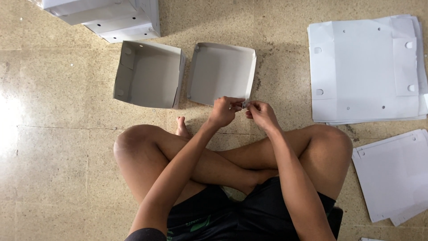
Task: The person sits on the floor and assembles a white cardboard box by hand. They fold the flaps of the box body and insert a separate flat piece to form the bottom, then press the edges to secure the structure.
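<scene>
Speckled floor [58, 147], two open boxes [149, 73], probably cardboard sheets [365, 71]

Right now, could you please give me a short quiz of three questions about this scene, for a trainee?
1. True or false: both hands meet at the near corner of the shallow tray.
2. Which piece lies left of that tray? A) the deeper open box B) a roll of tape C) scissors
3. Where is the flat sheet stack?

Key:
1. True: the left hand and the right hand pinch its corner.
2. A.
3. On the floor, at the person's right.
</scene>
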